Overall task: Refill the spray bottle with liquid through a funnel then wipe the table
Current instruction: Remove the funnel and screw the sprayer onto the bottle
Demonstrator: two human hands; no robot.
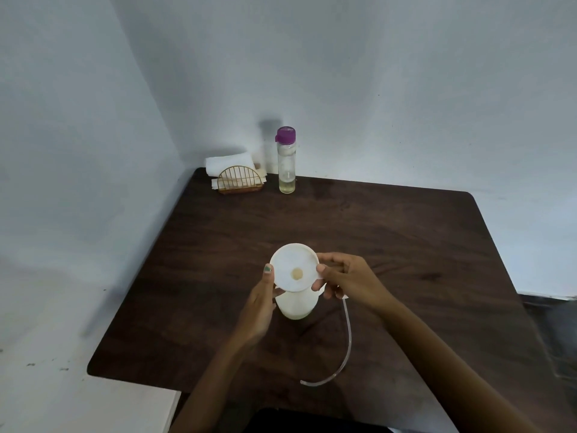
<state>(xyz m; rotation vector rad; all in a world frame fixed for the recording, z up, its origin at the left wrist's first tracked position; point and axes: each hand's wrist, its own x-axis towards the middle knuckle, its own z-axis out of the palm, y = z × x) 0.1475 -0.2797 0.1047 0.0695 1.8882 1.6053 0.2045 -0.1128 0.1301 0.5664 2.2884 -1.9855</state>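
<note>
A white funnel [295,267] sits in the mouth of the white spray bottle [296,309], which stands upright near the table's middle. My left hand [260,304] grips the funnel's left rim, thumb on top and fingers beneath. My right hand [349,279] pinches the funnel's right rim tab with thumb and forefinger, while its other fingers curl around the removed spray head, mostly hidden. The spray head's clear dip tube [348,339] hangs from that hand and curves down onto the table. A clear bottle with a purple cap [286,164] holds a little yellowish liquid at the back.
A gold wire napkin holder [240,181] with white napkins [229,162] stands at the back left corner of the dark wooden table [406,245], beside the purple-capped bottle. Pale walls close in on the left and back. A dark object lies at the near edge.
</note>
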